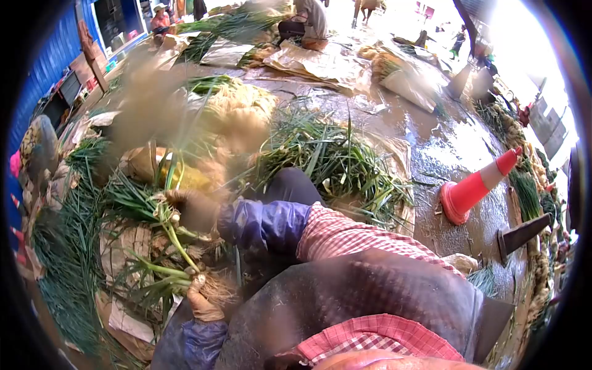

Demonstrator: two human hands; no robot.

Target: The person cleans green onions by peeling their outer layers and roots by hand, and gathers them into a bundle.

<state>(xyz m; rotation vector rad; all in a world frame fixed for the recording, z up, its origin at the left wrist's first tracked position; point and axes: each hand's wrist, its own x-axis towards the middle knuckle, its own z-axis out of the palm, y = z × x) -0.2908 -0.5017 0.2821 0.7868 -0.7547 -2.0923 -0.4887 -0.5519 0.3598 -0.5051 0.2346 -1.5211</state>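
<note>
My left hand (205, 303), low in the view with a blue sleeve cover at its wrist, is closed around several green onions (169, 277). Their pale roots spread out beside the fingers. Farther up, my right hand (196, 208) reaches in from the right and is partly blurred by a smear on the lens. It is closed at a clump of green onions (166, 216) with small white bulbs, whose leaves point left and up. A long pale stalk runs between the two hands. Exactly where the right fingers grip is hidden.
A heap of green onions (333, 163) lies on sacking beyond my knee (293, 184). More long leaves (65, 246) cover the left side. An orange-red traffic cone (472, 191) stands on wet ground at right, near a dark cone (523, 237). People sit and stand farther back.
</note>
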